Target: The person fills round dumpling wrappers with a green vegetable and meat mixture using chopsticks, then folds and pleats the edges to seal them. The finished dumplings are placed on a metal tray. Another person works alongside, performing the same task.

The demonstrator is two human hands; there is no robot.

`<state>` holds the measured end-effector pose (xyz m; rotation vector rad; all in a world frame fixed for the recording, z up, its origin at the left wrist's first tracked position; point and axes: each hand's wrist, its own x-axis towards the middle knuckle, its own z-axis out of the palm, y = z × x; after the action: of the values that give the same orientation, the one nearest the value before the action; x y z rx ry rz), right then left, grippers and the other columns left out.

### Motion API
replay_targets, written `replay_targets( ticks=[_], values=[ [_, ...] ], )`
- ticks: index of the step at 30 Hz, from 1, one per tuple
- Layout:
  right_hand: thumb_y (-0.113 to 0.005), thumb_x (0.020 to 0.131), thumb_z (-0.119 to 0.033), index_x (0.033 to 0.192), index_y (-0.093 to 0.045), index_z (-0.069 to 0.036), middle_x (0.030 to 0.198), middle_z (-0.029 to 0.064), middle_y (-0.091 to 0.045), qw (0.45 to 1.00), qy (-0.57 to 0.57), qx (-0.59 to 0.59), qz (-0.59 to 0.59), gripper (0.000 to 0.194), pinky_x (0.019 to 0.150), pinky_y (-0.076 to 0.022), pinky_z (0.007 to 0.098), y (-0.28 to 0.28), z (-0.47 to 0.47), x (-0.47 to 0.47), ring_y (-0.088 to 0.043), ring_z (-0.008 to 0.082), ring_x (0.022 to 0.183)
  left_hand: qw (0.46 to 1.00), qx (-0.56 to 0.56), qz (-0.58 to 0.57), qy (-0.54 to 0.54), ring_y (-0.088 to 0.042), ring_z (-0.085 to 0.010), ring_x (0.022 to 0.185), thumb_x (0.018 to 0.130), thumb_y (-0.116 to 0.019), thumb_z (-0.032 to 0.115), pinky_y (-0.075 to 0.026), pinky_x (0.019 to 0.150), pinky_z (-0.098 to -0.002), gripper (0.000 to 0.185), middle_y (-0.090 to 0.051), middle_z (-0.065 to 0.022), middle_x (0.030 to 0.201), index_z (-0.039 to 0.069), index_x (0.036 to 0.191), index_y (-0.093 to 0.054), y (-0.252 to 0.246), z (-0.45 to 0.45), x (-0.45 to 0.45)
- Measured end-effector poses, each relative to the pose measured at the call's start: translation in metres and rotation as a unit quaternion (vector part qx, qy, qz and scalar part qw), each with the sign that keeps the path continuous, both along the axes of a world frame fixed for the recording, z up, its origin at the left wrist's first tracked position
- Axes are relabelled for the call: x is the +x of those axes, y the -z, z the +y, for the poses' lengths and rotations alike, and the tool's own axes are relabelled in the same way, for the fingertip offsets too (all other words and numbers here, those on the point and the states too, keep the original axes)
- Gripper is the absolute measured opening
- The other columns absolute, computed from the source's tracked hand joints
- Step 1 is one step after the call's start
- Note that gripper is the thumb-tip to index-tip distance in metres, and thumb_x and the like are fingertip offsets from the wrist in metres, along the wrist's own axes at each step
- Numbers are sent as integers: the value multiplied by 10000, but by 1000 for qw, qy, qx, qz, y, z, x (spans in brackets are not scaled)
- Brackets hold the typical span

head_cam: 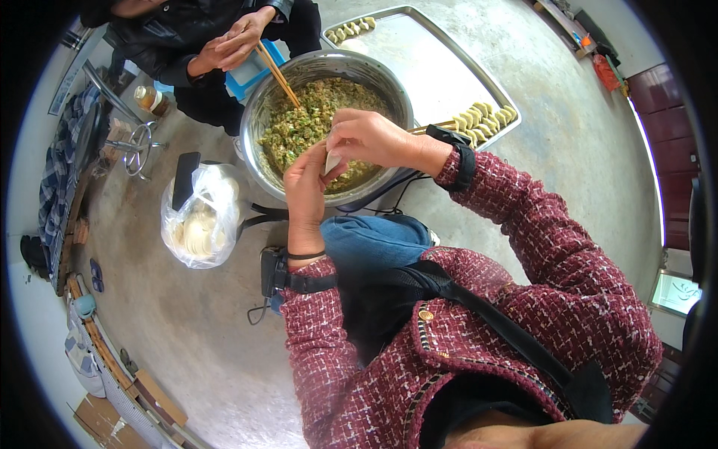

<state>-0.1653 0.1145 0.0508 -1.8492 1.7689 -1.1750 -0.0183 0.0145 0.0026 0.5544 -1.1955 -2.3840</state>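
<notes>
My left hand [305, 182] and my right hand [364, 137] meet over the near side of a steel bowl [401, 92], both pinching a dumpling wrapper [332, 161] that is partly hidden by my fingers. Chopped filling [305, 120] with green bits lies in the bowl. Wooden chopsticks [277, 76] stand in the filling at the far side; another pair [432, 128] rests near the bowl's right rim, partly behind my right wrist. Rows of folded dumplings [482, 120] lie on a metal tray [437, 67], with a smaller group [350, 29] at its far left corner.
Across the bowl sits a person whose hands [238, 45] are held together beside the chopsticks. To the left, a plastic bag [205, 224] holds round wrappers, with a black phone [185, 179] by it. A jar [151, 100] and a metal stool base [137, 149] stand farther left.
</notes>
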Motion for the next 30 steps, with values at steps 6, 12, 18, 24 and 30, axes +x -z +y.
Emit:
replay_targets(
  ticks=[6, 12, 18, 24, 30],
  values=[
    [-674, 773, -108, 881, -588, -18, 904, 98, -513, 998, 9, 53, -40, 165, 728, -473, 327, -2, -3, -6, -561, 234, 873, 998, -37, -11, 44, -663, -230, 876, 978, -431, 236, -569, 758, -319, 362, -635, -139, 1026, -41, 1188, -532, -3, 0, 0],
    [-670, 783, -139, 935, -611, -12, 917, 103, -522, 997, 7, 70, -12, 206, 739, -472, 339, 0, -3, -10, -557, 239, 878, 997, -41, 10, 67, -650, -185, 863, 951, -499, 270, -550, 748, -296, 421, -629, -122, 1026, -31, 1245, -468, -11, 4, 1],
    [-687, 785, -138, 826, -642, -9, 839, 96, -577, 997, 0, 72, -41, 142, 694, -486, 331, 0, -1, -13, -592, 229, 788, 993, -77, 17, 88, -643, -196, 896, 837, -670, 130, -532, 798, -290, 549, -606, -138, 1078, -36, 1285, -398, -13, 3, 1],
    [-690, 778, -128, 799, -620, -7, 769, 74, -585, 992, 55, 50, -102, 141, 651, -469, 310, 4, -2, -11, -594, 205, 731, 995, -79, 41, 47, -641, -220, 933, 825, -677, 80, -531, 828, -302, 473, -607, -143, 1074, -42, 1217, -442, -9, 7, -2],
    [-685, 786, -159, 806, -614, -14, 776, 82, -597, 987, 88, 54, -119, 163, 654, -471, 315, 6, -2, -7, -594, 208, 724, 996, -83, 30, 30, -655, -221, 902, 861, -646, 142, -544, 818, -302, 427, -624, -145, 1031, -38, 1195, -449, -7, 4, -2]
  ],
)
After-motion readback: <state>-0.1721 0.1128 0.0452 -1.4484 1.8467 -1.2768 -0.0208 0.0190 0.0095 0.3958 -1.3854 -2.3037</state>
